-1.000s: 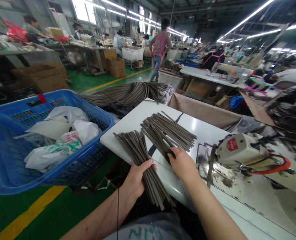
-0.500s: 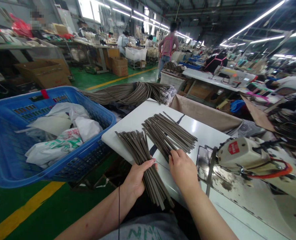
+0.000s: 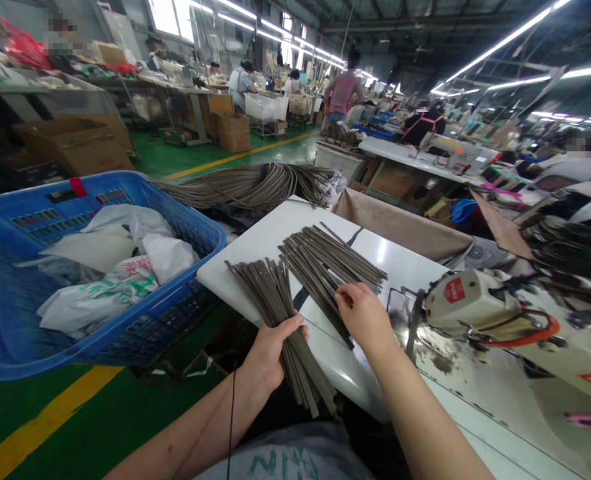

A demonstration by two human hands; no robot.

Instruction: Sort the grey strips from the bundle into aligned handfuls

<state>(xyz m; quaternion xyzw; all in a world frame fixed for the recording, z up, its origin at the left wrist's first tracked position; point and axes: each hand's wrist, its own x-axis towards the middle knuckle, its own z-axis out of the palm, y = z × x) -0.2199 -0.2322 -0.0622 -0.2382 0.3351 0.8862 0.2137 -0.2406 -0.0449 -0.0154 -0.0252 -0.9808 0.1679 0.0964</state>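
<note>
My left hand [image 3: 274, 353] is wrapped round a bundle of flat grey-brown strips [image 3: 300, 373], thumb across the top. The bundle slants over the near edge of the white table, its lower ends fanned out toward my body. More loose strips [image 3: 332, 257] of the same kind lie side by side on the tabletop, just right of the bundle. Over the near right end of that pile is my right hand [image 3: 365, 313], its fingers curled inward. Whatever its fingertips may grip is hidden.
A sewing machine [image 3: 480, 307] stands on the white table [image 3: 255, 243] to the right. At left sits a blue plastic basket [image 3: 175, 300] with white bags in it. Beyond the table lies a large coil of long strips [image 3: 245, 187]. Other people work farther back.
My right hand has shifted a little up from the near end of the loose strips, which now show below it. The left hand keeps its hold on the bundle. The view has shifted slightly.
</note>
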